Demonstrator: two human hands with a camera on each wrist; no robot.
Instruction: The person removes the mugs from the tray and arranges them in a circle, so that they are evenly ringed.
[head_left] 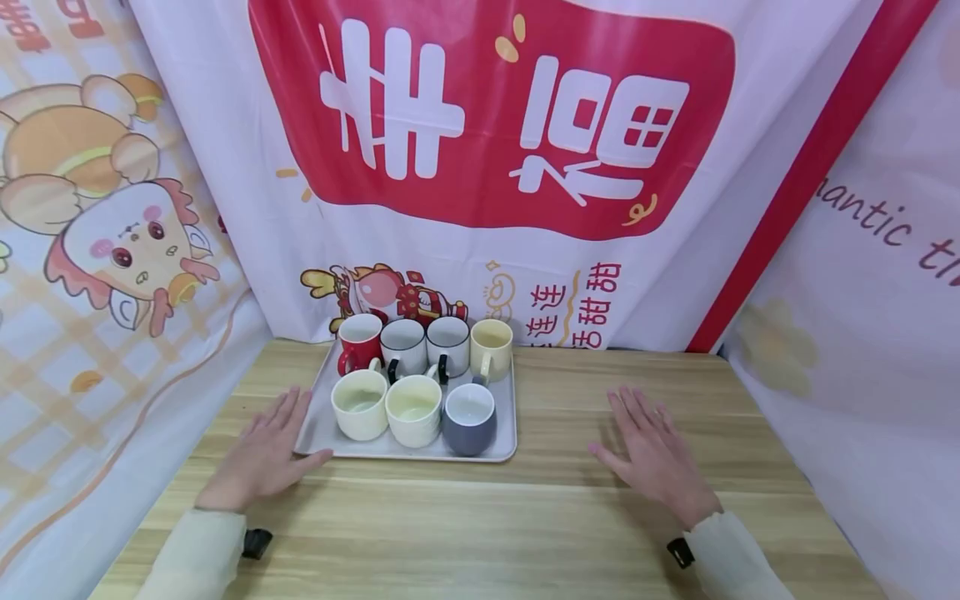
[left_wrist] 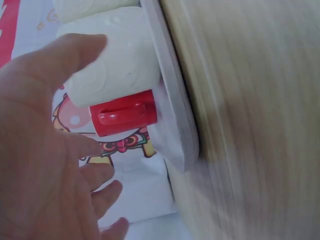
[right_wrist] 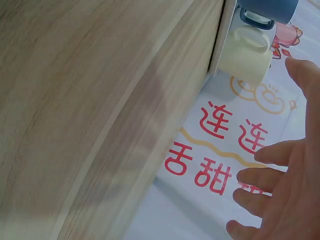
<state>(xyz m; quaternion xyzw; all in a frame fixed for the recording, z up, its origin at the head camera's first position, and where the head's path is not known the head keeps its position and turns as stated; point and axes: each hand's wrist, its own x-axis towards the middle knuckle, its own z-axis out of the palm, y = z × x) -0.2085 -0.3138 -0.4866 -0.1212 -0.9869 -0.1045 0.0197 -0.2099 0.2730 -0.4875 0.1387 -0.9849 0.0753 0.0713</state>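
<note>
Left hand [head_left: 261, 457], left of the tray [head_left: 324, 432], and right hand [head_left: 660, 457] spread wide, empty; a bump could clink crowded mugs [head_left: 415, 427].

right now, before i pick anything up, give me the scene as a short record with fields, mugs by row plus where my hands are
container: light tray on a wooden table
mug count: seven
back row, left to right: red mug, two black-handled white mugs, pale yellow mug
front row, left to right: two cream mugs, dark grey mug
left hand: at the tray's near left corner, holding nothing; contact unclear
right hand: right of the tray, apart from it, holding nothing
backdrop: printed cloth
</note>
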